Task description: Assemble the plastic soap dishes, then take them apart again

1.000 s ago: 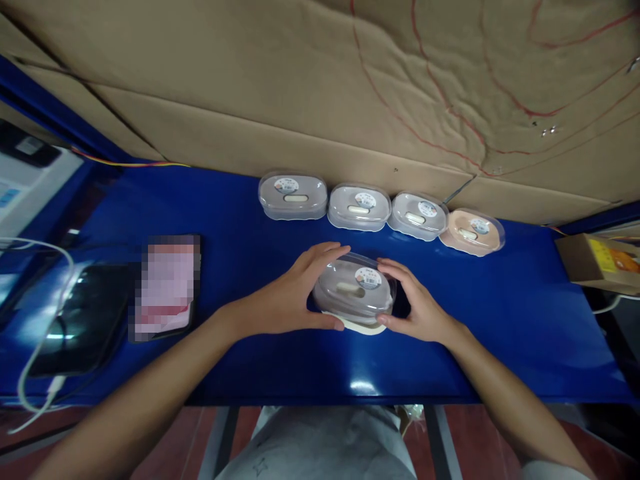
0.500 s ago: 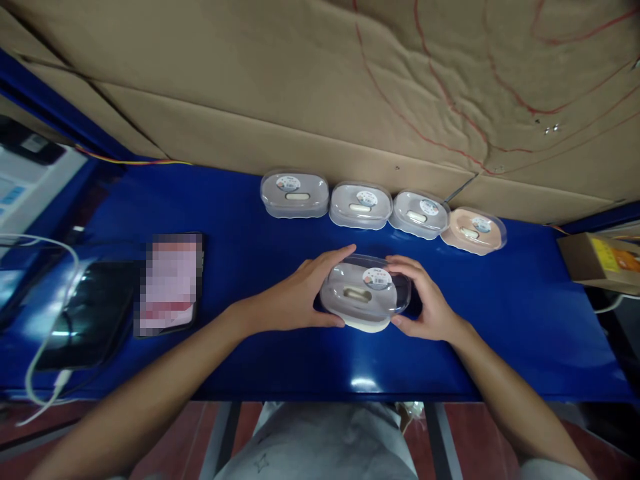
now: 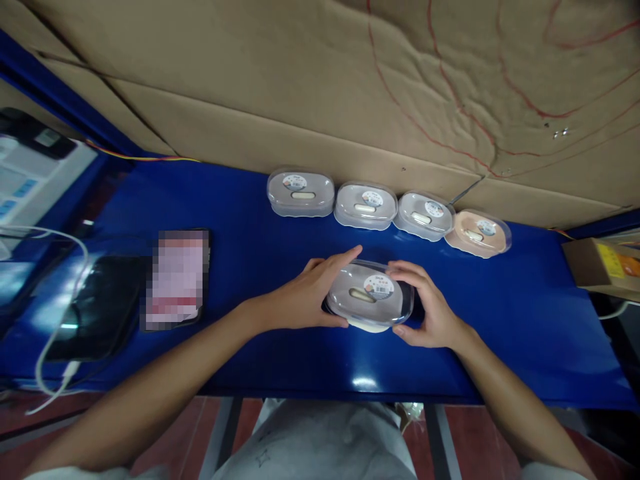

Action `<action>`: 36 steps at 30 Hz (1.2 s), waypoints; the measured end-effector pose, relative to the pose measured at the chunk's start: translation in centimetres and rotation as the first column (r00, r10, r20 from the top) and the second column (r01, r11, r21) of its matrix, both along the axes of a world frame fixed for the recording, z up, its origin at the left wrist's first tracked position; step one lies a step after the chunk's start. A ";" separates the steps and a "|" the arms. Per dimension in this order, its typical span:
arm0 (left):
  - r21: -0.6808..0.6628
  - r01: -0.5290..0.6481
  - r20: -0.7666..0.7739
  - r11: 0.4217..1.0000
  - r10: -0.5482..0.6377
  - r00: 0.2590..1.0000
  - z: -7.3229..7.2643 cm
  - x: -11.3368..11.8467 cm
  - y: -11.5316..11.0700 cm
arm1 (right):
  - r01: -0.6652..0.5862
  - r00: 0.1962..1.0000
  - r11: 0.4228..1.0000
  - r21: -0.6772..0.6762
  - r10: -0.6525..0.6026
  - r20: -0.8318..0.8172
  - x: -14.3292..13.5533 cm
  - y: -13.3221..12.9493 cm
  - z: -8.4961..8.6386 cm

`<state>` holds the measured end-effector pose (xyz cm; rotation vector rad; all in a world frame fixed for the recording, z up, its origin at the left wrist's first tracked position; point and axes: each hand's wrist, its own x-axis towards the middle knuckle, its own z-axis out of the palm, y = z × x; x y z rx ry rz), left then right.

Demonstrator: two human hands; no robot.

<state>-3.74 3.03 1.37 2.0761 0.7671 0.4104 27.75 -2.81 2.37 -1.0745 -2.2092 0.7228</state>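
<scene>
Oval container (image 3: 370, 293), centre of frame above the worktop (image 3: 280, 363): glossy clear plastic cover, pale grey beneath, round printed label, cream underside; left hand (image 3: 305, 293) and right hand (image 3: 430, 307) curved around opposite ends, thumbs at the near edge. Beyond, upper centre to right: row of three grey lidded boxes (image 3: 366, 205) and one peach box (image 3: 479, 233), rounded, transparent-topped, before creased brown cardboard (image 3: 225, 127)

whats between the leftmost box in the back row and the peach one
One grey box, then a second grey box, left to right, in the head view.
</scene>
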 end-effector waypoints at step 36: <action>0.011 0.120 -0.072 0.993 -0.118 0.990 1.4 -0.9 0.2 | 0.164 0.981 0.984 0.063 -0.157 -0.110 1.9 1.6 -1.0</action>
